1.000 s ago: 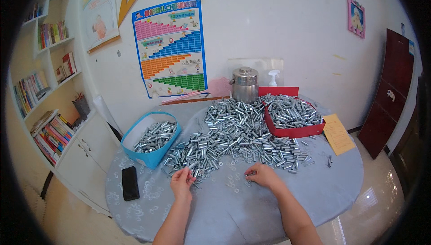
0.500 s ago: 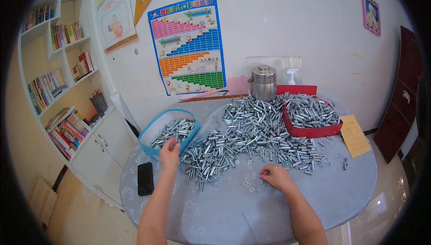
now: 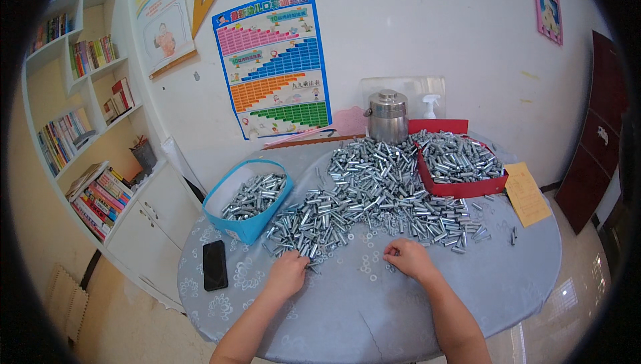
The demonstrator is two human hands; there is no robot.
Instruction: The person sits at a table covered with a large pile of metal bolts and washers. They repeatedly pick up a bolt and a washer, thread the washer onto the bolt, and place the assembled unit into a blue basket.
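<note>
A large heap of short silvery metal bolts or sleeves (image 3: 380, 194) covers the middle of the table. At the heap's near left edge is my left hand (image 3: 288, 274), its fingers curled down among the pieces. What they grip is hidden. My right hand (image 3: 408, 258) rests near the heap's front, fingertips pinched together over the cloth; what is between them is too small to make out. Small round washers (image 3: 366, 265) lie scattered just left of that hand. A blue-rimmed bin (image 3: 256, 226) holding more of the metal pieces stands beyond my left hand.
A red box (image 3: 461, 188) full of metal pieces stands at the right rear, beside a steel pot (image 3: 388, 120). A black phone (image 3: 215, 266) lies at the left on the grey tablecloth (image 3: 320, 324). A yellow paper (image 3: 525, 194) is at the right edge.
My left hand has moved from the blue-rimmed bin, nearer and to the right, down to the edge of the heap. My right hand stays almost in place.
</note>
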